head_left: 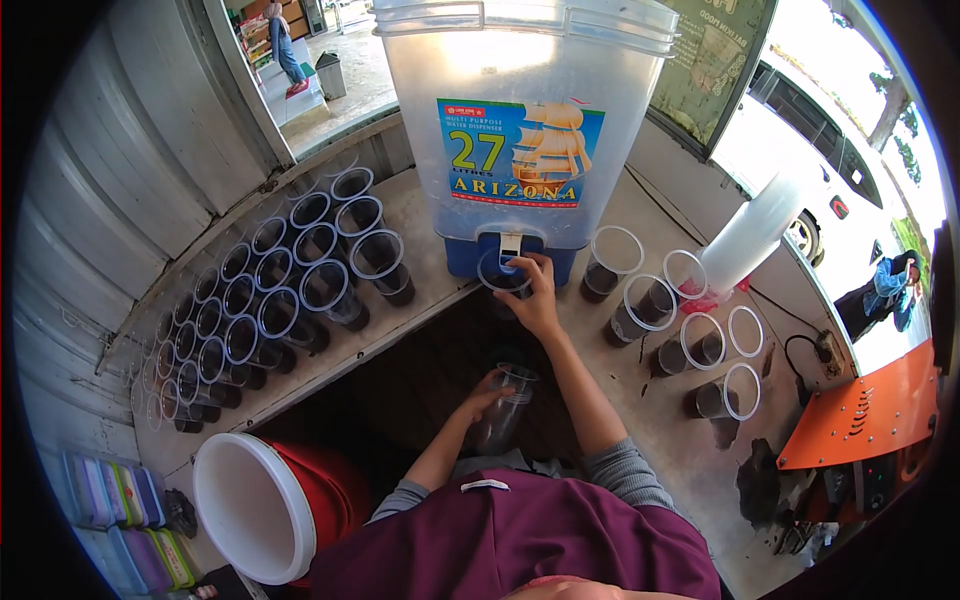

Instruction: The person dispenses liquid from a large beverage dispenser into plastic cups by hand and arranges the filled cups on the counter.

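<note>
Under the white tap of a large clear dispenser (520, 60) with a blue base, my right hand (535, 290) holds a clear plastic cup (505, 272) by its rim, with dark contents inside. Lower down, my left hand (488, 392) is wrapped round a stack of clear cups (500, 415). Rows of cups with dark contents (325, 285) stand on the counter to the left. Several more cups (650, 302), also holding something dark, stand to the right of the dispenser.
A tall stack of clear cups (755, 230) leans at the right. A red bucket (335, 500), a white-rimmed container (205, 500) and plastic boxes (110, 490) are lower left. An orange machine (860, 410) is at right. Two people (285, 50) (890, 295) are outside.
</note>
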Demonstrator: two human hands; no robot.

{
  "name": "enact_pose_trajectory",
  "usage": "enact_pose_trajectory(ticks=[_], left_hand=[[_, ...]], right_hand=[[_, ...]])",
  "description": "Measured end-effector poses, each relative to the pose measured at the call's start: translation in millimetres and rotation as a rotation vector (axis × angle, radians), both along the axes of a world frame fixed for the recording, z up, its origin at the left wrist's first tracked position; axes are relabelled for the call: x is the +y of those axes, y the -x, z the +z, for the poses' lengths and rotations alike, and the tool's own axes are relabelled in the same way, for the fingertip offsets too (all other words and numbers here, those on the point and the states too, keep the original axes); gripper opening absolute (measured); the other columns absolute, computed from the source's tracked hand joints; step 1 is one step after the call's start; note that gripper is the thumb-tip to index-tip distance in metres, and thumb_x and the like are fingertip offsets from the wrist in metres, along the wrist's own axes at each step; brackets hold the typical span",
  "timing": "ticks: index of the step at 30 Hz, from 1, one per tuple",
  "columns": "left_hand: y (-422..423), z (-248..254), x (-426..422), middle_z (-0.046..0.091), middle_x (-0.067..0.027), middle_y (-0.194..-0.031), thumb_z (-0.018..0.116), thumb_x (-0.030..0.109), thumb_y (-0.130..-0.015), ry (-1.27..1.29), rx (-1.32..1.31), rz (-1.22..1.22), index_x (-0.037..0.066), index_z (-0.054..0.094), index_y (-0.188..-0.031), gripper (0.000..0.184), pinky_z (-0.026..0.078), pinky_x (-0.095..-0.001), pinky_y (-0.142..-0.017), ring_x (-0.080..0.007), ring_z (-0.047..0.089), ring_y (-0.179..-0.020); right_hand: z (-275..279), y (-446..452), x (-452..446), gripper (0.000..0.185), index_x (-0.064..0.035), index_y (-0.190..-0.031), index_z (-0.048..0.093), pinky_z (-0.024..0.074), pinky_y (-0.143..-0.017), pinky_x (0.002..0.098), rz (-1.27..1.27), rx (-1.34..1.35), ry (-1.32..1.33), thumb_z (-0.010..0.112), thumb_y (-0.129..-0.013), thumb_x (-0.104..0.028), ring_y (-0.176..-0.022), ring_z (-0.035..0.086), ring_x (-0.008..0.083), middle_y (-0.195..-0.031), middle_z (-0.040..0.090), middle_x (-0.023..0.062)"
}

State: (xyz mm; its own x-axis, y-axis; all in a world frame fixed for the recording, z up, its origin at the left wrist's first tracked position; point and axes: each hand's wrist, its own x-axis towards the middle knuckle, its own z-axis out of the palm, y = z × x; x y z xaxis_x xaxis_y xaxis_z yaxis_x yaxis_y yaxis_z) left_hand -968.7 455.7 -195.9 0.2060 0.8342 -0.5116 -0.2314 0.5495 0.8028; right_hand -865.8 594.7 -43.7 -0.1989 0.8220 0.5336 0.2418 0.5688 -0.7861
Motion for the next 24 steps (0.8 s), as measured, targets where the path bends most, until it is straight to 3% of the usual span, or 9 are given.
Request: enact_pose_trajectory(ticks=[24], left_hand=[[2.6, -5.0, 0.2, 0.050, -0.0141, -0.118, 0.073, 0.024, -0.068, 0.018, 0.016, 0.007, 0.015, 0.034, -0.131, 0.073, 0.043, -0.0365, -0.088, -0.0249, 0.051, -0.106]], right_hand=[[-1.3, 0.9, -0.2, 0.054, -0.0146, -0.102, 0.054, 0.0389, -0.087, 0.0401, -0.001, 0.009, -0.002, 0.077, -0.054, -0.008, -0.105, 0.044, 0.0341, -0.109, 0.041, 0.0158]])
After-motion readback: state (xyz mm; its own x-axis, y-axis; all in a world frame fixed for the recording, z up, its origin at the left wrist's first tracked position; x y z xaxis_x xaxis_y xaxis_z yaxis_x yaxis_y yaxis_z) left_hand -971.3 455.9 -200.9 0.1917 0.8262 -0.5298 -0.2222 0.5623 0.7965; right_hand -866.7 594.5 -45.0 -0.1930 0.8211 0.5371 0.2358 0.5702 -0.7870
